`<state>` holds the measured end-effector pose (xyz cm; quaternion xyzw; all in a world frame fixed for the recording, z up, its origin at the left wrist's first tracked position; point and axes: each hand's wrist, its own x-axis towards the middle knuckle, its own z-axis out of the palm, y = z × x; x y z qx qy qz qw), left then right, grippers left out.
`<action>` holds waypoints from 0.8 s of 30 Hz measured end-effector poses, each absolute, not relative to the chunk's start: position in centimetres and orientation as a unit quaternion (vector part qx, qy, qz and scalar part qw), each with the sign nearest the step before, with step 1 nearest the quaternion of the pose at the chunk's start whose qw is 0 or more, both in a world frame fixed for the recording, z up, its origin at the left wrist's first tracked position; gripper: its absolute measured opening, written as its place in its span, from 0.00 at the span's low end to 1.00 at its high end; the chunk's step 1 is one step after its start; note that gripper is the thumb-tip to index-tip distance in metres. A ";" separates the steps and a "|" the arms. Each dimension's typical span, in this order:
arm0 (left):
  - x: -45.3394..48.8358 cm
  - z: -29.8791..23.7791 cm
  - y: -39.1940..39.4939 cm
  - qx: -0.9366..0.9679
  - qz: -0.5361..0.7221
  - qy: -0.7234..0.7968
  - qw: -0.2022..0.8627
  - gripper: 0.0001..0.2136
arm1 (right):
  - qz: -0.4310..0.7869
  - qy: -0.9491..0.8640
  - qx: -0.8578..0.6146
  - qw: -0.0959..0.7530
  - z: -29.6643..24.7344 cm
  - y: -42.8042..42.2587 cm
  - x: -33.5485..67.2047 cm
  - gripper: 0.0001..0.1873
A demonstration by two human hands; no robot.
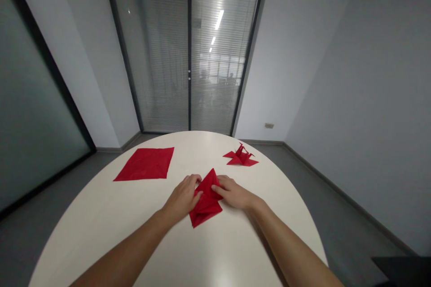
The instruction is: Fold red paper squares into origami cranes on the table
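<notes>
Between my two hands is a partly folded sheet of red paper point(207, 213), with a pointed flap rising at its far end and creased layers spread toward me. My left hand point(183, 197) grips its left edge, thumb on top and fingers curled at the side. On the right edge, my right hand point(234, 192) pinches the upper flap with the thumb on top and the fingers behind. The undersides of the folds are hidden.
A flat red paper sheet point(146, 164) lies at the far left of the round white table point(101, 224). Folded red paper cranes point(241, 157) sit at the far right. Beyond the table stands a glass door point(161, 76) with blinds.
</notes>
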<state>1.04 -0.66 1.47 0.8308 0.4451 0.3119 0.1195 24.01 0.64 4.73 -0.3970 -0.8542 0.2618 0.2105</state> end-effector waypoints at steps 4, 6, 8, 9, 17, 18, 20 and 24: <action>1.1 1.8 -0.7 0.852 0.309 0.407 0.115 0.08 | 0.248 -0.860 -0.392 0.214 4.7 0.6 23.8 0.15; 1.1 2.0 -0.7 0.856 0.306 0.402 0.112 0.07 | 0.236 -0.860 -0.394 0.219 4.7 0.6 23.7 0.13; 1.0 2.1 -0.7 0.854 0.311 0.404 0.104 0.08 | 0.231 -0.859 -0.398 0.226 4.7 0.5 23.7 0.11; 1.0 2.1 -0.7 0.853 0.316 0.403 0.096 0.08 | 0.231 -0.858 -0.397 0.230 4.7 0.4 23.6 0.11; 0.4 2.9 -1.0 0.869 0.329 0.360 0.085 0.12 | 0.356 -0.807 -0.391 0.264 5.7 -0.2 24.0 0.13; 0.3 3.0 -1.0 0.871 0.325 0.358 0.090 0.12 | 0.362 -0.795 -0.402 0.274 5.8 -0.2 24.2 0.14; 0.3 3.0 -1.0 0.873 0.321 0.355 0.093 0.13 | 0.360 -0.775 -0.427 0.296 6.0 -0.3 24.4 0.22; 0.5 2.9 -1.2 0.875 0.320 0.351 0.092 0.14 | 0.321 -0.791 -0.404 0.330 6.5 -0.3 24.7 0.25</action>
